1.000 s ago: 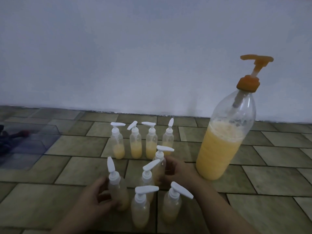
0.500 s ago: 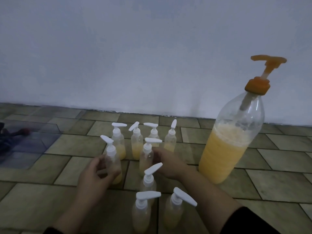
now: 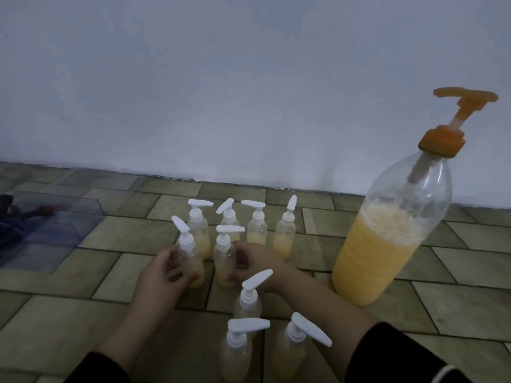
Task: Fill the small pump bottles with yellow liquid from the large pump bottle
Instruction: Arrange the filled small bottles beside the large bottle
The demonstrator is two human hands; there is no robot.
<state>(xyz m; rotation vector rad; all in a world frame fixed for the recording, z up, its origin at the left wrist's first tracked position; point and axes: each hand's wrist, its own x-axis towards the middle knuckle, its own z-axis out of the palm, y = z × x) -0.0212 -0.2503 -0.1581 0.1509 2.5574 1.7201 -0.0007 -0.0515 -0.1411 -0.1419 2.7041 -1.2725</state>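
Observation:
A large clear bottle [image 3: 387,244] with an orange pump stands on the tiled floor at the right, over half full of yellow liquid. Several small clear pump bottles with white heads stand on the floor, each with some yellow liquid. A row of them [image 3: 257,230] stands farthest back. My left hand [image 3: 163,275] grips one small bottle [image 3: 190,258] standing just in front of that row. My right hand [image 3: 257,264] grips the small bottle [image 3: 225,255] beside it. Three more small bottles [image 3: 246,299] stand nearer to me, between my forearms.
A white wall [image 3: 249,92] runs along the back of the floor. A clear plastic box [image 3: 55,225] with dark items lies at the left. Bare floor tiles [image 3: 456,299] stretch to the right and front left.
Both hands have carried their small bottles away from the near group and set them just in front of the back row. The view has shifted left, so the large bottle sits further right.

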